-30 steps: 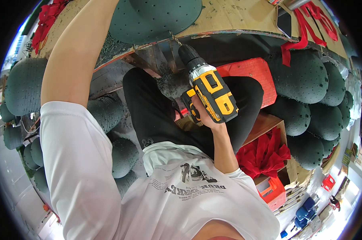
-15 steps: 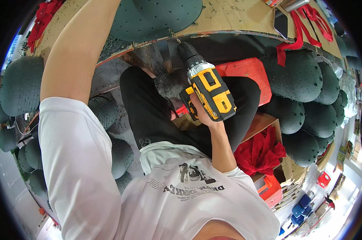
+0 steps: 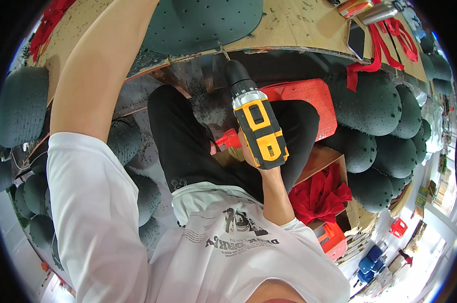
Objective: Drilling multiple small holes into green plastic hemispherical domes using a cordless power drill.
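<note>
My right hand (image 3: pixel 247 151) is wrapped round the handle of a yellow and black cordless drill (image 3: pixel 261 129), largely hidden beneath the drill's body. The drill points away from me, and its thin bit (image 3: pixel 223 50) meets the near edge of a dark green, rounded panel (image 3: pixel 200 25) dotted with small holes. That panel lies on the wooden workbench (image 3: pixel 294 28) and sticks out slightly over its front edge. My left forearm (image 3: pixel 99 70) stretches up past the panel's left side; the left hand itself is beyond the top of the picture.
Stacks of similar dark green panels (image 3: pixel 367 103) stand to the right and left. A red plastic stool (image 3: pixel 309 101) is beyond my knee. Red ribbon (image 3: pixel 321 194) fills a cardboard box beside me. A phone (image 3: pixel 356 39), a metal bottle (image 3: pixel 382 12) and red strips lie on the bench.
The drill's rear has swung left and nearer me, so the drill lines up more straight away from me. Its bit stays at the panel's edge. The whole view has shifted slightly.
</note>
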`<state>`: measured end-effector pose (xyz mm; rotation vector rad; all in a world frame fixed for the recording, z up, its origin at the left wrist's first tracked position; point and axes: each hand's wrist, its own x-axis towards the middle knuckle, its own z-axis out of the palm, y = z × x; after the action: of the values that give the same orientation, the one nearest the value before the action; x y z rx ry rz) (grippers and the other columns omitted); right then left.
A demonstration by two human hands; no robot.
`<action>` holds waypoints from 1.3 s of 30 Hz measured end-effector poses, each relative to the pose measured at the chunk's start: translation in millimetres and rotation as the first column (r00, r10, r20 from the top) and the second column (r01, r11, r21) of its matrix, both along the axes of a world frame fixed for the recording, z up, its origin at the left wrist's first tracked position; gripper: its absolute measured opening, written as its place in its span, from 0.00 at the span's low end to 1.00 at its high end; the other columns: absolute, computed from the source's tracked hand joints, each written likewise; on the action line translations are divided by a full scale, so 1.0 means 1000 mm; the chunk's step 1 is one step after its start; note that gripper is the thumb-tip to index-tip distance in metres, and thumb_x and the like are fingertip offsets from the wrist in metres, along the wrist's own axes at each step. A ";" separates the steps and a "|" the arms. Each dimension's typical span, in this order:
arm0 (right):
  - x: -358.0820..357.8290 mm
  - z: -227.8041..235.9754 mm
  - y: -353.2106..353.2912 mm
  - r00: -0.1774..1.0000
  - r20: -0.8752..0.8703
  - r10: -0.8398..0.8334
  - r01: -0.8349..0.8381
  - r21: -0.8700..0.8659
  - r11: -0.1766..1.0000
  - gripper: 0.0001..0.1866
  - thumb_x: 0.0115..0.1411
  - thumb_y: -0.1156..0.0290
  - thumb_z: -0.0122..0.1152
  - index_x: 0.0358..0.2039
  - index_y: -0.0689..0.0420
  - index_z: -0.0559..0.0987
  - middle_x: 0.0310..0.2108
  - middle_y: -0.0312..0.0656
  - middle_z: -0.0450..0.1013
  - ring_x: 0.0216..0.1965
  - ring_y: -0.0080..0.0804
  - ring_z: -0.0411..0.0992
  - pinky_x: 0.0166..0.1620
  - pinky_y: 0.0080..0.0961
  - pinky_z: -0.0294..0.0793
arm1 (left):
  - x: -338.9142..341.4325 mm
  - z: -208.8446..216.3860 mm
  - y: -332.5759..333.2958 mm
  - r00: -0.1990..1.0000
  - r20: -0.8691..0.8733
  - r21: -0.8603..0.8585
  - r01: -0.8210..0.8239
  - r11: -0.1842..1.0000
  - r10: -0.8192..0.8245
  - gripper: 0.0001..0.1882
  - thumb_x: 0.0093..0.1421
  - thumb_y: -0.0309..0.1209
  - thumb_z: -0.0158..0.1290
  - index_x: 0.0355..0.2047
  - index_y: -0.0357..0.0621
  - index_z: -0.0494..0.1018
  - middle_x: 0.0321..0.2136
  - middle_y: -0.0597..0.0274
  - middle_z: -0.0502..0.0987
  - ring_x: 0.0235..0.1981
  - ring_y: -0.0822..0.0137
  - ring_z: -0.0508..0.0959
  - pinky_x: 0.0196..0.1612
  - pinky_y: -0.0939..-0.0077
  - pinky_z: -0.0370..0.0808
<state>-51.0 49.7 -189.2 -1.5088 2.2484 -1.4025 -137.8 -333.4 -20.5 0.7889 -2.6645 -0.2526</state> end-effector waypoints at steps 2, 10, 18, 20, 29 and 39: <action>0.000 -0.002 -0.001 0.999 0.037 -0.025 0.023 0.069 0.997 0.26 0.42 0.74 0.75 0.44 0.65 0.77 0.36 0.45 0.77 0.34 0.39 0.80 0.38 0.22 0.76 | -0.002 0.002 -0.001 1.000 0.012 0.018 0.005 1.000 -0.005 0.25 0.69 0.43 0.40 0.50 0.34 0.74 0.50 0.41 0.77 0.53 0.47 0.77 0.56 0.53 0.71; -0.018 -0.002 -0.054 0.920 0.391 0.008 0.015 -0.054 0.998 0.19 0.47 0.79 0.68 0.41 0.62 0.76 0.29 0.45 0.78 0.32 0.40 0.80 0.36 0.26 0.76 | 0.012 -0.005 0.000 0.997 -0.080 0.017 0.018 1.000 -0.016 0.25 0.68 0.42 0.41 0.51 0.33 0.74 0.50 0.40 0.77 0.53 0.45 0.77 0.56 0.51 0.71; -0.006 0.017 -0.026 0.982 0.190 -0.023 0.034 -0.059 0.998 0.24 0.46 0.78 0.70 0.46 0.63 0.76 0.33 0.43 0.80 0.34 0.34 0.81 0.39 0.22 0.76 | 0.005 0.007 0.004 1.000 -0.027 0.063 -0.006 0.998 0.008 0.24 0.68 0.42 0.41 0.48 0.32 0.75 0.48 0.40 0.78 0.51 0.46 0.78 0.54 0.52 0.72; 0.000 0.019 -0.013 0.992 0.123 -0.017 0.021 -0.034 0.999 0.24 0.46 0.79 0.69 0.47 0.65 0.76 0.37 0.43 0.80 0.37 0.34 0.81 0.43 0.22 0.76 | 0.004 0.004 0.003 0.999 -0.043 0.050 0.011 0.999 -0.009 0.24 0.68 0.42 0.42 0.48 0.32 0.76 0.47 0.40 0.79 0.50 0.46 0.78 0.54 0.52 0.73; -0.010 0.050 0.048 0.923 0.354 -0.148 0.138 0.055 0.989 0.11 0.56 0.79 0.66 0.41 0.59 0.83 0.36 0.41 0.81 0.37 0.33 0.80 0.40 0.28 0.78 | 0.009 0.010 0.012 0.999 -0.040 0.083 -0.016 0.996 0.019 0.24 0.67 0.41 0.43 0.48 0.32 0.76 0.47 0.41 0.79 0.50 0.47 0.79 0.53 0.53 0.73; -0.059 0.123 0.007 0.957 0.286 -0.037 0.012 0.087 0.996 0.14 0.53 0.82 0.68 0.41 0.63 0.81 0.34 0.38 0.80 0.33 0.24 0.78 0.38 0.23 0.77 | 0.012 0.008 0.008 0.997 -0.071 0.119 -0.014 0.993 0.022 0.24 0.65 0.41 0.45 0.47 0.31 0.77 0.45 0.40 0.80 0.49 0.47 0.80 0.53 0.54 0.74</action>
<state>-109.6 56.9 -66.5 -1.1685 2.1243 -1.4098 -126.0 -325.5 -12.6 0.8236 -2.5928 -0.4301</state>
